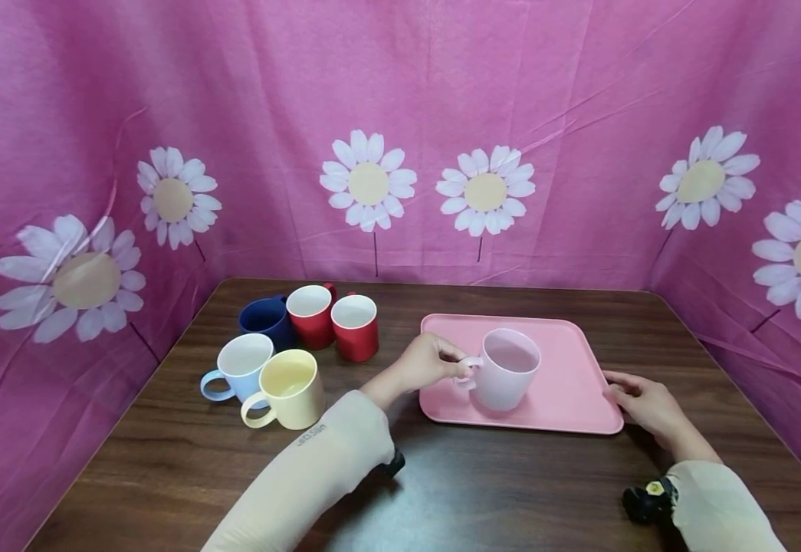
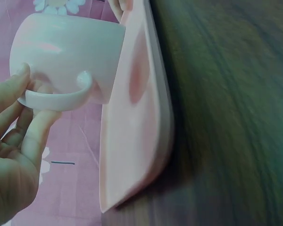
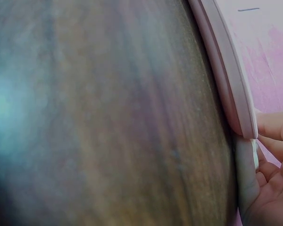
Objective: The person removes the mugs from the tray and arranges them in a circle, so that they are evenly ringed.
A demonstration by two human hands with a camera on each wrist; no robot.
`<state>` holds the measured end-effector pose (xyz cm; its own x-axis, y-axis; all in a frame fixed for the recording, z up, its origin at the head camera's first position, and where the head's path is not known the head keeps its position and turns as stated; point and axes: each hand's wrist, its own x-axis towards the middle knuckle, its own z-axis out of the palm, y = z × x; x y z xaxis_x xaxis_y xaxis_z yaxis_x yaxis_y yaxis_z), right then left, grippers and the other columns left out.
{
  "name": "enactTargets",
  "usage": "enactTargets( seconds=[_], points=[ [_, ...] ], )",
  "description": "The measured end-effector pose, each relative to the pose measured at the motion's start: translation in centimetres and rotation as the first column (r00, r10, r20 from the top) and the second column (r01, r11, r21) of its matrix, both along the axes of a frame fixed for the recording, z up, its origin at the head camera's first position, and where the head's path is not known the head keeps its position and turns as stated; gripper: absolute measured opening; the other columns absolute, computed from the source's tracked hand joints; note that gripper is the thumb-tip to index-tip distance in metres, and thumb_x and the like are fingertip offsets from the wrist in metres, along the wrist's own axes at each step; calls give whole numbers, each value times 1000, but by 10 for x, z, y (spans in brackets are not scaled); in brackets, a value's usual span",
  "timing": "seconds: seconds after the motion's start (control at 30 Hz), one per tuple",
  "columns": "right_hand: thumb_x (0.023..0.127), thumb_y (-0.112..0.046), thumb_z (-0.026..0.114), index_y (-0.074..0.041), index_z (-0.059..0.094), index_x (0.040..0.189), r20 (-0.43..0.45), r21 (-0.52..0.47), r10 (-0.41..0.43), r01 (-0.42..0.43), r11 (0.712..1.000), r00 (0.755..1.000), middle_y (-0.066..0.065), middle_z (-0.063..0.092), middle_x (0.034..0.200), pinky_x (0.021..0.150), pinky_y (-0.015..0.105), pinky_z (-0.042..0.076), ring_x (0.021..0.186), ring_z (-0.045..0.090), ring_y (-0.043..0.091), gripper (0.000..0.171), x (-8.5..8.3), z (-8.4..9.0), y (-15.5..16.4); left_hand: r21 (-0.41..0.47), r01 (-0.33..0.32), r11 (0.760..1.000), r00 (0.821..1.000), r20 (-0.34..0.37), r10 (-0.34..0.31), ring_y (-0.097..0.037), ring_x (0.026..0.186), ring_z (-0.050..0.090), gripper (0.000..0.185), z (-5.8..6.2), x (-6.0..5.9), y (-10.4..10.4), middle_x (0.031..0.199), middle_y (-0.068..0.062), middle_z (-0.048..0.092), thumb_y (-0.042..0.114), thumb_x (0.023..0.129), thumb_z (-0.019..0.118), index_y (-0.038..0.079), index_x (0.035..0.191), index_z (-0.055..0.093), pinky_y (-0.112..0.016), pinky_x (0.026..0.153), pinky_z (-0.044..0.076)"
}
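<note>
My left hand (image 1: 431,364) pinches the handle of a pale pink mug (image 1: 509,372) between thumb and fingers. The mug is upright, its base close over the pink tray (image 1: 566,364), left of the tray's middle. In the left wrist view the mug (image 2: 68,52) has its handle towards the left hand (image 2: 14,160), and its reflection shows on the tray (image 2: 127,141). At the tray's right edge, near the front corner, my right hand (image 1: 648,406) grips the rim. The right wrist view shows the tray edge (image 3: 231,75) meeting the fingers of the right hand (image 3: 273,188).
On the left of the wooden table (image 1: 483,491) several mugs stand grouped: dark blue (image 1: 269,322), two red (image 1: 313,322) (image 1: 356,333), light blue (image 1: 244,368) and yellow (image 1: 293,395). A pink flowered cloth (image 1: 428,84) hangs behind and at both sides.
</note>
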<state>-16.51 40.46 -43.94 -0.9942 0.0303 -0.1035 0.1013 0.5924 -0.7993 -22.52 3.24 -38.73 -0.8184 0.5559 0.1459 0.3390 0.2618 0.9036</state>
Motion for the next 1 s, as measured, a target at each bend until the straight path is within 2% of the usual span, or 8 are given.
enactTargets(
  seconds=[0.1, 0.2, 0.43, 0.6, 0.77, 0.9, 1.0],
  points=[
    [97, -17, 55, 15, 40, 133, 4, 8, -3, 3, 1000, 1000, 27, 58, 108, 68, 29, 55, 79, 57, 2, 51, 0, 0, 0, -23, -26, 999, 999, -21, 25, -4, 66, 55, 10, 3, 6, -12, 76, -2, 71, 3, 78, 77, 0, 87, 76, -18, 59, 45],
    [97, -18, 56, 15, 41, 133, 5, 4, -4, 4, 1000, 1000, 29, 57, 111, 68, 30, 55, 79, 58, 2, 52, -1, 0, 1, -24, -48, 999, 999, -7, 48, -10, 69, 57, 11, 5, 14, -23, 77, -1, 71, 5, 78, 78, 2, 88, 77, -19, 59, 45],
    [96, -15, 57, 14, 43, 132, -1, -18, -8, 8, 1000, 1000, 20, 61, 102, 66, 28, 55, 77, 58, 2, 48, -1, -4, 2, 51, -85, 995, 996, -21, 86, -15, 71, 60, 12, 4, 31, -46, 80, -8, 71, 3, 78, 77, 1, 89, 76, -21, 61, 49],
    [96, -15, 55, 15, 40, 133, -3, -6, -1, 1, 1000, 1000, 21, 61, 103, 67, 28, 55, 78, 58, 3, 50, -1, -3, 1, 46, -125, 991, 992, -16, 126, -14, 68, 60, 13, 1, 44, -63, 77, -6, 71, 5, 78, 77, 1, 90, 76, -23, 58, 49],
    [96, -15, 56, 16, 40, 133, 0, 4, -1, 1, 1000, 1000, 20, 61, 102, 67, 29, 55, 77, 58, 3, 51, -1, 0, 0, 33, -200, 979, 980, -5, 200, -18, 69, 61, 14, -2, 53, -81, 76, -4, 70, 7, 78, 78, 2, 91, 76, -25, 59, 50],
    [97, -18, 56, 16, 39, 134, 10, 0, -3, 3, 1000, 1000, 29, 57, 111, 68, 30, 55, 79, 58, 3, 52, -1, -1, 0, 42, -255, 966, 966, -19, 256, -18, 70, 61, 14, -6, 59, -95, 79, -4, 71, 8, 78, 78, 4, 92, 77, -26, 60, 51],
    [97, -18, 55, 15, 39, 134, 12, -3, -4, 4, 1000, 1000, 33, 54, 115, 69, 30, 55, 80, 58, 2, 52, -1, -2, 0, 47, -300, 953, 954, -2, 300, -17, 71, 62, 16, -8, 65, -103, 82, -5, 72, 9, 78, 78, 5, 93, 77, -27, 62, 51]
  ],
)
